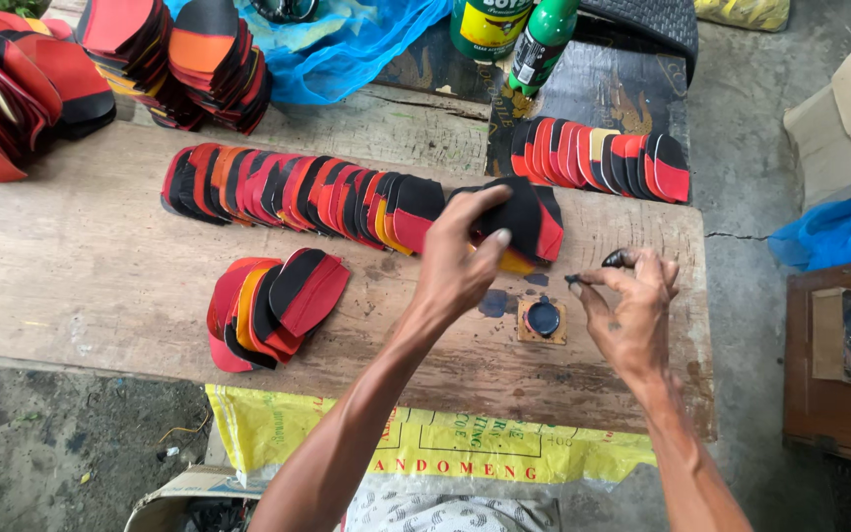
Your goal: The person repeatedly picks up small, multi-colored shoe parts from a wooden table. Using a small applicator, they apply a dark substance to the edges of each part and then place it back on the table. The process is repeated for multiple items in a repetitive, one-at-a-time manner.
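Across the whole field runs the wooden table point(100, 286), rough plank, stained near its centre. Large heaps of red, orange and black sole-shaped pieces point(22, 79) sit at 10 to 11 o'clock, with a blue plastic sheet point(347, 49) at 12 and two green bottles point(534, 39) just right of it. A long overlapped row of the same pieces point(297, 187) crosses the middle of the table; a shorter row point(603, 158) lies at 1 o'clock; a small fanned pile point(273, 305) rests at 8 o'clock from centre.

My left hand point(460, 266) is at centre, thumb and fingers closed around the black-and-red piece point(529, 222) at the right end of the long row, lifting its edge off the neighbours. My right hand point(632, 305) is at 3 o'clock from centre, fingertips pinched together on a small dark applicator point(618, 260); its tip is too small to make out. Between the two hands, touching the table, stands a small round pot of dark paste point(543, 318) on a square of card.

Judgement: the step in hand appears to be coating pieces one at a time, this one just picked. Next move calls for loading the applicator at the pot, then steadying the piece flat enough to spread over it without smearing the row.
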